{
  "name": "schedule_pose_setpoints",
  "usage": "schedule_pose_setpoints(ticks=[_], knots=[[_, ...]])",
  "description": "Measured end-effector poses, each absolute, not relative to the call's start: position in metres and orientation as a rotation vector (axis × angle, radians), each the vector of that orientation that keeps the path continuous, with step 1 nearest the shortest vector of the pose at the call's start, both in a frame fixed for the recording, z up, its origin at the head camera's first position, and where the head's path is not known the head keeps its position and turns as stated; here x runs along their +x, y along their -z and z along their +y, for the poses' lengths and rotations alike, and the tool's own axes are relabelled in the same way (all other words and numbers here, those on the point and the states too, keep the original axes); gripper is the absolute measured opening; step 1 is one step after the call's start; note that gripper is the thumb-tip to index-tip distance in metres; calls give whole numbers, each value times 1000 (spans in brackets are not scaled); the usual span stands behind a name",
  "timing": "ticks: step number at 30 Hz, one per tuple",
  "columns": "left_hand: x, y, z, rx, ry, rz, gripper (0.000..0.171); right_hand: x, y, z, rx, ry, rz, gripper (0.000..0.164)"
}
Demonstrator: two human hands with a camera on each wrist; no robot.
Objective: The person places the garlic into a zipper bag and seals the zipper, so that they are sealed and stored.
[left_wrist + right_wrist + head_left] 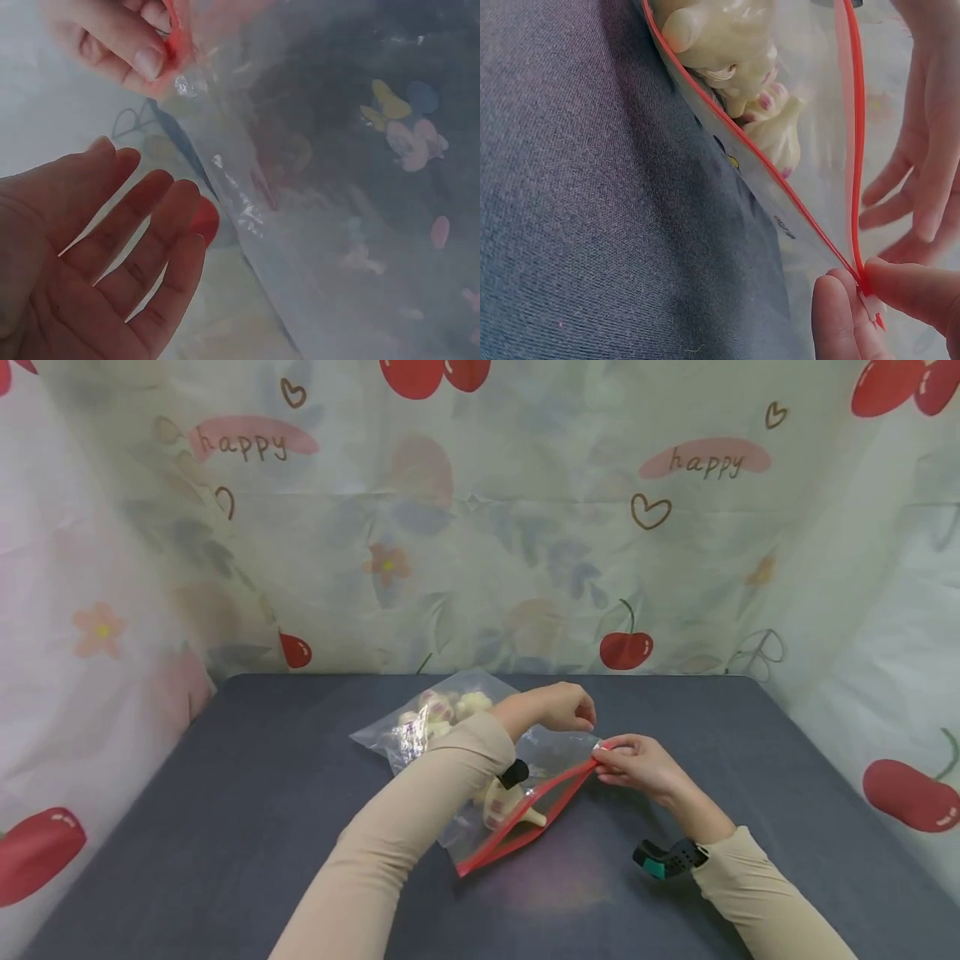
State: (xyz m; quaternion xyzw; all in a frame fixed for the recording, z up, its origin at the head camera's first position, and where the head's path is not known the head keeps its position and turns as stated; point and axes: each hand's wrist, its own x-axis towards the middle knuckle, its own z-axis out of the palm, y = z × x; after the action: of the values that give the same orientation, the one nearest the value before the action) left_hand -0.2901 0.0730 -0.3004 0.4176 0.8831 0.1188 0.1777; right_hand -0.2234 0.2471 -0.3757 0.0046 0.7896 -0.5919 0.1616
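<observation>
A clear zip bag with a red zip edge lies on the dark table, its mouth partly spread toward me. Several whitish, purple-tinged garlic bulbs are inside; more garlic shows just within the mouth in the right wrist view. My right hand pinches the right end of the red zip between thumb and fingers. My left hand hovers past the bag's far side, holding nothing. In the left wrist view, that left hand has loosely bent, spread fingers beside the plastic. The left forearm hides part of the bag.
The dark table extends around the bag on both sides. A patterned curtain stands behind the table and along both sides. Black straps sit on both wrists, with a black and green band on the right one.
</observation>
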Motion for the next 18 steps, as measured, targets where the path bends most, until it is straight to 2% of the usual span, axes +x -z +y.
schedule_pose_setpoints(ticks=[9,18], knots=[[-293,312,86,1185,-250,2481,31,-223,375,245,40,1707,2254,36],[-290,323,89,1207,-243,2535,25,-222,372,242,39,1718,2282,44]])
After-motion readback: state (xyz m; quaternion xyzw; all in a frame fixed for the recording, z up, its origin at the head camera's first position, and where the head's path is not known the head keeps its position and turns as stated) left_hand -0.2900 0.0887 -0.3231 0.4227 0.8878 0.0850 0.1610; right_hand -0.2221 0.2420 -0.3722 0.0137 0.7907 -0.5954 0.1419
